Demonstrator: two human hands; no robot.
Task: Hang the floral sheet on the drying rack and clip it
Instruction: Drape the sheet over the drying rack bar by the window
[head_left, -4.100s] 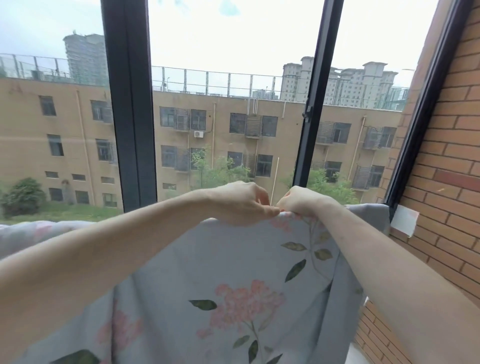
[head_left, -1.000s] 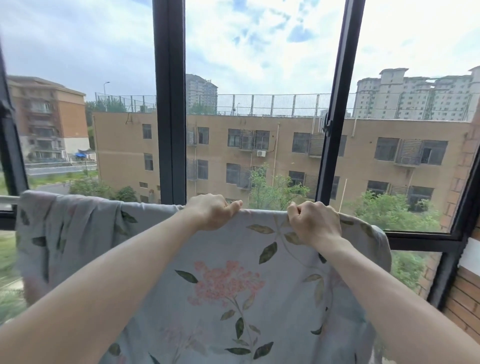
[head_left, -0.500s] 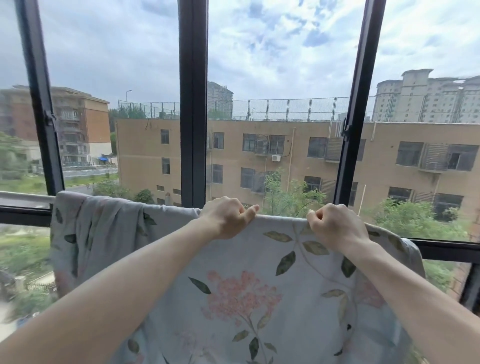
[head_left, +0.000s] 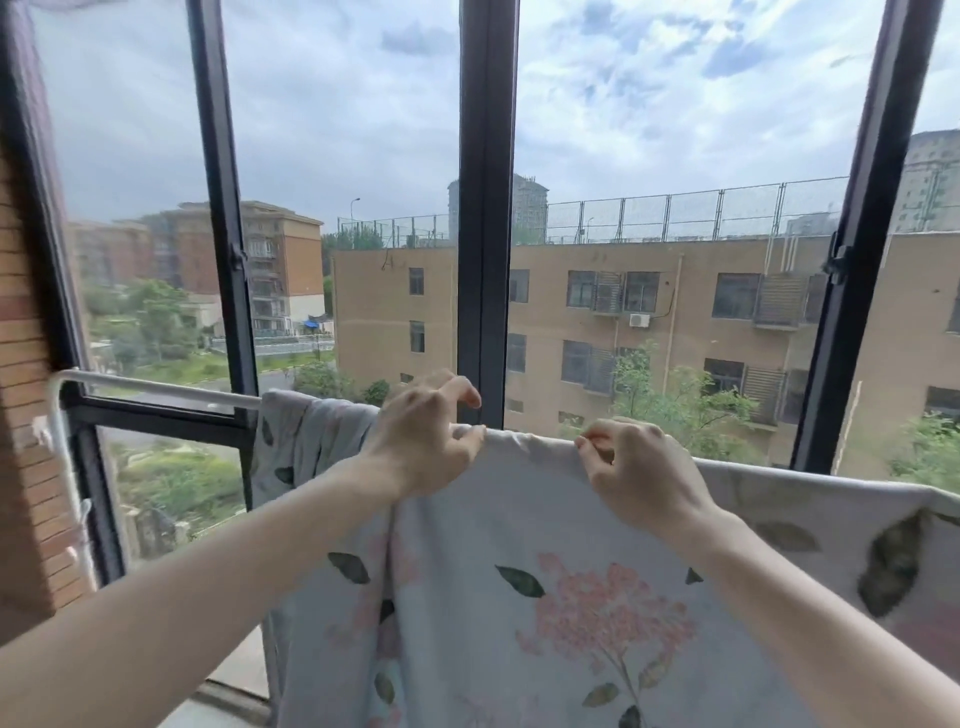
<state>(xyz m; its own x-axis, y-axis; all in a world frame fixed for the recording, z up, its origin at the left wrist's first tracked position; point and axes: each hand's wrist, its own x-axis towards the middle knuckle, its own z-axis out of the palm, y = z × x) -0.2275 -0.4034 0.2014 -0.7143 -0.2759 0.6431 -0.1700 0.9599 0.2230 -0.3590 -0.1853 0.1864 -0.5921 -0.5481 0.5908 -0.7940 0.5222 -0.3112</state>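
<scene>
The floral sheet (head_left: 545, 545), pale grey-blue with pink flowers and dark green leaves, hangs over the white top bar of the drying rack (head_left: 156, 387) in front of the window. My left hand (head_left: 423, 439) pinches the sheet's top fold on the bar, with the other fingers curled above it. My right hand (head_left: 631, 465) pinches the same fold a little to the right. To the left of my left hand the cloth is bunched on the bar. No clip is visible.
Black window frames (head_left: 485, 208) stand right behind the rack. A brick wall (head_left: 26, 415) closes the left side, where the rack's white bar bends down. Beyond the glass are buildings and trees.
My view has swung left, so the bare left end of the rack bar and the brick wall now show. Both hands have shifted left along the top fold and now pinch it with the fingertips.
</scene>
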